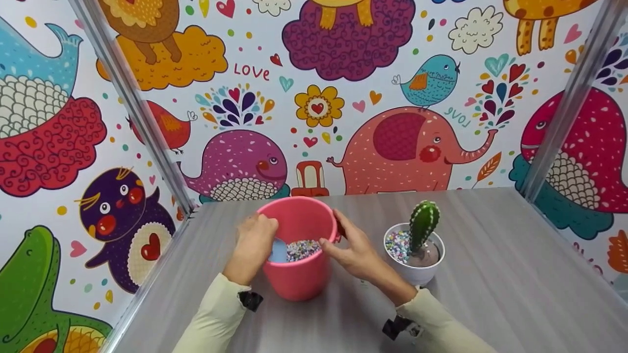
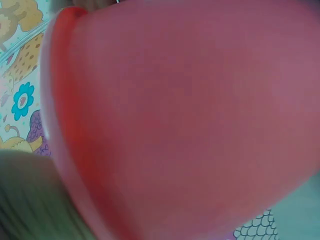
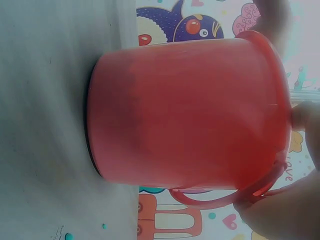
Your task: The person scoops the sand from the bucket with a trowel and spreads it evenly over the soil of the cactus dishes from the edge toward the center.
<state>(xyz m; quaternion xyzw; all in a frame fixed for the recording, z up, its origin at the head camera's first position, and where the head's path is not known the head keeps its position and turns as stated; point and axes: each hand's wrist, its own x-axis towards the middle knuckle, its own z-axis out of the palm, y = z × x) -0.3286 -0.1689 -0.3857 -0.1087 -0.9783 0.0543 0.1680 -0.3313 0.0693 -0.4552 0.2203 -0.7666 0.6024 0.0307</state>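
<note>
A pink bucket (image 1: 297,282) stands on the grey table, with small multicoloured pebbles (image 1: 303,249) inside. My left hand (image 1: 252,245) is at its left rim, fingers curled over a light-blue scoop (image 1: 278,251) that dips into the pebbles; the scoop's grip is hidden by the hand. On the opposite side, my right hand (image 1: 357,252) grips the rim, thumb at the near edge and fingers behind. The right wrist view shows the bucket's side (image 3: 190,115) and its handle (image 3: 215,202) hanging by those fingers. Only the bucket's outer wall (image 2: 190,120) fills most of the left wrist view.
Right of the bucket, a white pot (image 1: 417,275) holds a green cactus (image 1: 423,225) among similar pebbles, close to my right forearm. A printed wall (image 1: 314,63) with cartoon animals backs the table (image 1: 515,274); metal posts (image 1: 142,108) stand at its corners.
</note>
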